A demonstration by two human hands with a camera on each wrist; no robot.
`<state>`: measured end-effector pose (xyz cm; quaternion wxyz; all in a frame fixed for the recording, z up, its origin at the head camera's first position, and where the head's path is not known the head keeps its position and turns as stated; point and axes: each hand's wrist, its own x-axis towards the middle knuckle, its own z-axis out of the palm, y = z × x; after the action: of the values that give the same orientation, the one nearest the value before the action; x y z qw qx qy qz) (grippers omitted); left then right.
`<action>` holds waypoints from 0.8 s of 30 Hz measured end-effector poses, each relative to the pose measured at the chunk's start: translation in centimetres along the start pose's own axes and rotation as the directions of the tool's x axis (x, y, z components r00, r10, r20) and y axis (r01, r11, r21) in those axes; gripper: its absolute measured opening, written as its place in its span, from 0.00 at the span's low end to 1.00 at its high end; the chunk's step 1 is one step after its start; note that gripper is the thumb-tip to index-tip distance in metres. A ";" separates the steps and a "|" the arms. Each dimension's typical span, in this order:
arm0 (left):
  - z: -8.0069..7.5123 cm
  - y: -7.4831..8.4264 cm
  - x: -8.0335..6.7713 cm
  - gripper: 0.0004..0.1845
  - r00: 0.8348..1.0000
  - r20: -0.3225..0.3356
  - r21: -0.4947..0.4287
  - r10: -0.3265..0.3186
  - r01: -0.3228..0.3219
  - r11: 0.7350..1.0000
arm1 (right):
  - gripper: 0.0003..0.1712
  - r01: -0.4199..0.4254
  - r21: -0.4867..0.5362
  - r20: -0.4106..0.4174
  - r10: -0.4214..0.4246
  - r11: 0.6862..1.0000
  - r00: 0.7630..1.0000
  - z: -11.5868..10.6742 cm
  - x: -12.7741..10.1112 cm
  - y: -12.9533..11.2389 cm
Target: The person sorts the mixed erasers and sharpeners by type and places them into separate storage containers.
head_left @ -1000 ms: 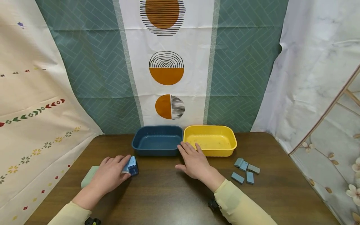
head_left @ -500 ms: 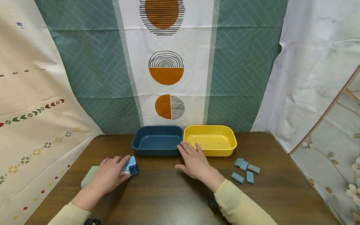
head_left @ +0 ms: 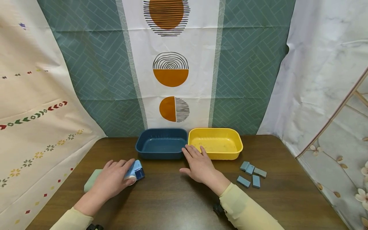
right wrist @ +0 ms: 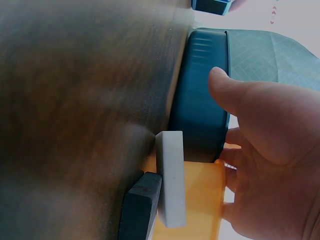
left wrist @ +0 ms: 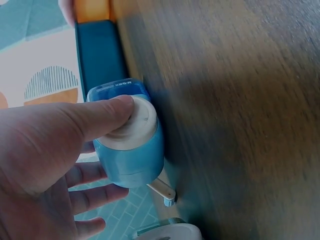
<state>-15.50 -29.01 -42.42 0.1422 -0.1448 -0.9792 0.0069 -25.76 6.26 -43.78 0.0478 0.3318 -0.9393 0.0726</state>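
My left hand point(head_left: 110, 179) grips a blue pencil sharpener point(left wrist: 131, 162) at the table's left. It has a light blue body, a dark blue see-through drawer and a crank-like arm point(left wrist: 162, 190). In the left wrist view the thumb lies across its round white face point(left wrist: 142, 125), with the fingers on the far side. My right hand point(head_left: 198, 166) has its fingers spread and holds nothing. Those fingertips meet the near rims of the dark blue tray point(head_left: 161, 156) and the yellow tray point(head_left: 222, 156), where the trays adjoin.
A mint green case point(head_left: 92, 180) is partly hidden behind the left hand. Several small blue-grey blocks point(head_left: 243, 181) lie on the brown table point(head_left: 166, 198) at right. In the right wrist view a pale block point(right wrist: 171, 180) shows large. Fabric hangs behind the table's back edge.
The left hand has turned the pencil sharpener a little: its drawer end has shifted right and more of the white face shows by the thumb. The right hand has kept its place.
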 end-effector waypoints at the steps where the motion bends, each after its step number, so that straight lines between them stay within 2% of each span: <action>1: 0.0 0.0 0.0 0.42 1.000 0.001 -0.001 0.000 0.000 1.000 | 0.51 -0.001 0.000 0.002 0.001 1.000 1.000 0.0 0.0 0.0; 7: -0.2 0.4 0.1 0.41 1.000 -0.008 -0.017 -0.009 0.009 1.000 | 0.52 0.000 0.008 0.008 -0.001 1.000 1.000 0.0 0.0 0.1; 15: -1.0 0.9 0.3 0.42 0.997 -0.072 -0.003 0.014 -0.015 1.000 | 0.52 -0.007 0.005 0.006 0.007 1.000 1.000 0.1 0.1 0.1; 24: -1.7 1.5 0.9 0.42 0.994 -0.103 0.006 0.029 -0.029 1.000 | 0.52 -0.005 0.008 0.007 0.005 1.000 1.000 0.0 0.0 0.1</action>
<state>-15.40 -27.34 -40.63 0.1927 -0.1590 -0.9683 0.0036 -25.83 6.34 -43.79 0.0432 0.3301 -0.9399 0.0755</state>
